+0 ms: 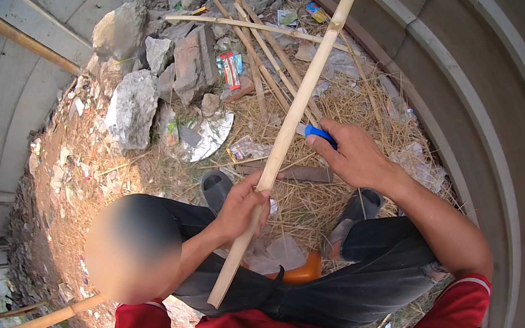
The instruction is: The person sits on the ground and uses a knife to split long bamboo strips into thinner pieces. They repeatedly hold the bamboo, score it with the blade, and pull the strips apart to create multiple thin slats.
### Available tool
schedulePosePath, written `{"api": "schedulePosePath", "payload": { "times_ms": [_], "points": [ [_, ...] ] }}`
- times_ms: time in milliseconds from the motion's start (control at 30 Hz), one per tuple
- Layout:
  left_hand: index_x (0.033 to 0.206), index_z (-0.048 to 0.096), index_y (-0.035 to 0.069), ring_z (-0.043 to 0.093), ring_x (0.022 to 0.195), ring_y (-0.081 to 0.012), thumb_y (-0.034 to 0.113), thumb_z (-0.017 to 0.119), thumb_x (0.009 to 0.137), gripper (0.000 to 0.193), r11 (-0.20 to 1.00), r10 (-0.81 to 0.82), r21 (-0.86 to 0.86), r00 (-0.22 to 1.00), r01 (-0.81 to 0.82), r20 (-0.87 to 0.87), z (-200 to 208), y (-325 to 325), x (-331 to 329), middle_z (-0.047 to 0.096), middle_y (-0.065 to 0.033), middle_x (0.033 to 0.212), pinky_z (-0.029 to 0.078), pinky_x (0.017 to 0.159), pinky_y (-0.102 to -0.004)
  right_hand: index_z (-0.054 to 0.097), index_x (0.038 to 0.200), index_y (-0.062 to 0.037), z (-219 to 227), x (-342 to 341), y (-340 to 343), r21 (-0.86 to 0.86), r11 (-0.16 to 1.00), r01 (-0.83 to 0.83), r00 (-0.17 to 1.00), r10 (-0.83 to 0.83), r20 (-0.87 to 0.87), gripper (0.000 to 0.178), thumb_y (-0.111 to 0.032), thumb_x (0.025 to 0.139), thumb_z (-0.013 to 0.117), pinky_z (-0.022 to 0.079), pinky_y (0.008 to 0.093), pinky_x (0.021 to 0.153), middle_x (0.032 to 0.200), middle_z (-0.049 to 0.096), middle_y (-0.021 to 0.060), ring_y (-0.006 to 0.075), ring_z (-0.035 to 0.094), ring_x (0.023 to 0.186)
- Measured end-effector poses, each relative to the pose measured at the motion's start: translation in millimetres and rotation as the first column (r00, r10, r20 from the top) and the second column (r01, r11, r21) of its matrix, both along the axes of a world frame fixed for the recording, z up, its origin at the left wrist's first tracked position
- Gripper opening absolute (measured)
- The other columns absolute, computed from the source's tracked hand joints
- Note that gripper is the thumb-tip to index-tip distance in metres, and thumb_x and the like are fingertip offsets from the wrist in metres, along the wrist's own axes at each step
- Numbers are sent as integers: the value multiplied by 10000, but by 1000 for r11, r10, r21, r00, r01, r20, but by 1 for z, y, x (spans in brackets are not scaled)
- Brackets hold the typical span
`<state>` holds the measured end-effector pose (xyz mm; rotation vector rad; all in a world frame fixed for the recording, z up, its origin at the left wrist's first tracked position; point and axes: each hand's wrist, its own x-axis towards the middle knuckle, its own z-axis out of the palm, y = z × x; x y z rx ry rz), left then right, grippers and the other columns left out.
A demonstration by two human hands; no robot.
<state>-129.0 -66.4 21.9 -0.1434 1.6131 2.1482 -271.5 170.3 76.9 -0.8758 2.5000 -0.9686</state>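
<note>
A long, pale split bamboo strip (298, 105) slants from my lap up past the top edge of the view. My left hand (244, 208) is wrapped round its lower part, and the strip's near end rests over my dark trousers. In my right hand (355, 155) is a blue-handled knife (320, 135), held just to the right of the strip. Its short blade points left at the strip's edge; whether it touches I cannot tell. Shavings and straw (312, 200) cover the ground beneath both hands.
Several bamboo sticks (263, 53) lie crossed on the ground ahead. Grey rocks (133, 107) and litter are heaped at the left. A corrugated metal wall (491, 84) curves along the right, panels (3, 93) along the left. Something orange (302, 269) sits between my legs.
</note>
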Motion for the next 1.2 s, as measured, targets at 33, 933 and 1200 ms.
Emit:
{"api": "schedulePosePath", "payload": {
  "times_ms": [33, 933, 1200],
  "points": [
    [1403, 472, 52, 505, 411, -125, 168, 440, 1041, 382, 1000, 5, 16, 1000, -5, 7, 1, 1, -2, 549, -46, 613, 444, 419, -249, 631, 1036, 13, 3, 10, -2, 14, 998, -59, 998, 59, 21, 403, -380, 1011, 547, 484, 519, 696, 748, 637, 233, 450, 635, 728],
    [1427, 476, 49, 467, 472, -62, 172, 443, 1050, 398, 976, -200, -69, 976, 206, 84, 6, -1, 25, 492, 6, 613, 427, 419, -217, 674, 1103, -8, -43, -125, 87, 66, 841, 537, 821, -502, -273, 549, -507, 1025, 461, 486, 533, 832, 906, 682, 280, 470, 642, 926],
    [1463, 438, 44, 500, 485, -65, 148, 460, 1050, 427, 988, -156, -2, 987, 157, 36, -6, -12, 27, 495, 6, 641, 446, 427, -228, 639, 1006, 52, -19, -128, 159, -173, 705, 687, 675, -708, -208, 553, -487, 1003, 519, 451, 379, 728, 774, 609, 178, 278, 533, 726]
  ]
}}
